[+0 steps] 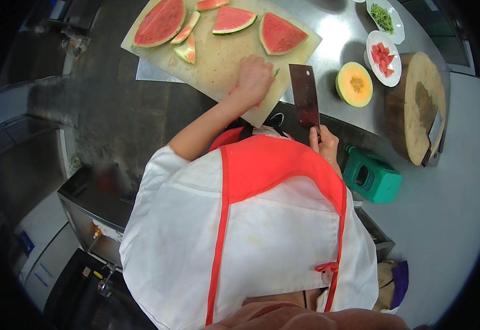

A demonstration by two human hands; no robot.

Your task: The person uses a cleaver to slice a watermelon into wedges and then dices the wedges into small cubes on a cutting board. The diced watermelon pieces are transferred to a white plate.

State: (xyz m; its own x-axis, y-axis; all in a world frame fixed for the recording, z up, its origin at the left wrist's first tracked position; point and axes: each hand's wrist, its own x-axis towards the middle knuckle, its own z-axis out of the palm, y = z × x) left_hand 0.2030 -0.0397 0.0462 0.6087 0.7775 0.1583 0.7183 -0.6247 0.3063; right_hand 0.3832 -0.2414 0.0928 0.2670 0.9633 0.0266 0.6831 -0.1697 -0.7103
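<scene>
My left hand (254, 77) is low over the near corner of a pale cutting board (219, 57), its fingers curled. Small red bits of watermelon show around it, and a thin green scrap pokes out beside the fingers. What lies under the palm is hidden. In my right hand (325, 142) is the handle of a cleaver (304, 93), its broad blade pointing away from me past the board's right edge. On the board lie a large watermelon piece (160, 22), a wedge (233, 19), another wedge (282, 34) and several rind strips (186, 28).
Right of the board, a halved melon (354, 84) rests on the steel counter (326, 41). Beyond are white dishes with watermelon pieces (383, 60) and green shreds (382, 18). A round wooden chopping block (415, 103) holds another knife (434, 130). Below the counter is a green jug (374, 175).
</scene>
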